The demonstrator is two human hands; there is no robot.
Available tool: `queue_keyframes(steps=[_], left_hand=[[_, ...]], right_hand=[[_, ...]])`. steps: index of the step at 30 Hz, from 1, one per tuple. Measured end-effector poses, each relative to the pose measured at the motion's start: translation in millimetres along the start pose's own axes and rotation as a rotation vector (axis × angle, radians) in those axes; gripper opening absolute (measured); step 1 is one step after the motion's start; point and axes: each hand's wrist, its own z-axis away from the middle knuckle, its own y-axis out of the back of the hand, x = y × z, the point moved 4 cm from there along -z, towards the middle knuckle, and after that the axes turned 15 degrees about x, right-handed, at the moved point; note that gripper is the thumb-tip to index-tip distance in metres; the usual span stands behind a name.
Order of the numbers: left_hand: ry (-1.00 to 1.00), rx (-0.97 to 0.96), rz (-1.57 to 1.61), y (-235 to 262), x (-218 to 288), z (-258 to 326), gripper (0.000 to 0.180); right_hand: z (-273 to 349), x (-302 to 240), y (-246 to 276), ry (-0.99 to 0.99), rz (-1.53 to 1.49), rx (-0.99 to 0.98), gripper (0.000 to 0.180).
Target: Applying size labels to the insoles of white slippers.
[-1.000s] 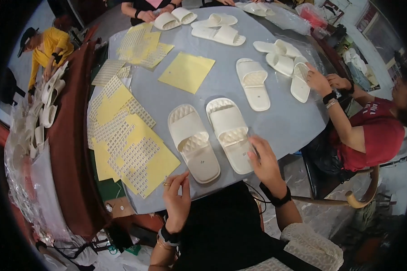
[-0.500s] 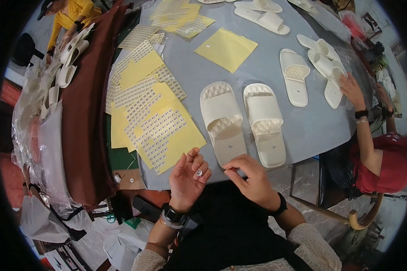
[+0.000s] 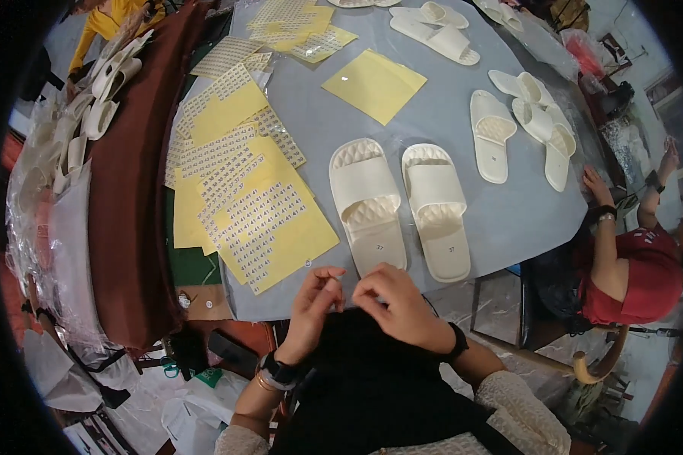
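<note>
A pair of cream slippers lies side by side before me, the left slipper [image 3: 366, 182] and the right slipper [image 3: 437, 189], each with a small round sticker on its heel. My left hand [image 3: 315, 305] is just below the sticker sheets, its fingers curled in and its thumb against them; whatever they may hold is too small to name. Close by it, my right hand [image 3: 395, 305] is closed, thumb against forefinger, at the heel of the left slipper; its fingertips hide any small thing in them. A small round sticker [image 3: 308, 263] lies by the edge of the yellow sticker sheet [image 3: 281, 235].
More yellow sticker sheets [image 3: 228, 98] overlap at the left, and a plain yellow sheet [image 3: 376, 85] lies beyond the slippers. Other cream slippers [image 3: 493, 135] are at the right and far side. A co-worker in red [image 3: 630, 273] sits at the right. Bagged slippers [image 3: 76, 152] stand left.
My left hand has turned from palm up to fingers curled inward; the sticker seen on its fingers no longer shows there. My right hand has moved slightly left. The co-worker's hand has drawn back from the slippers.
</note>
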Motion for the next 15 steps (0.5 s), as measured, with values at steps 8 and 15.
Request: queue_keyframes(steps=[8, 15], left_hand=[[-1.025, -0.139, -1.034, -24, 3, 6, 0.038], [-1.064, -0.068, -1.126, 2, 10, 18, 0.038]], right_hand=[[-22, 33, 30, -0.198, 0.089, 0.244, 0.007], [-40, 12, -23, -0.226, -0.069, -0.002, 0.01]])
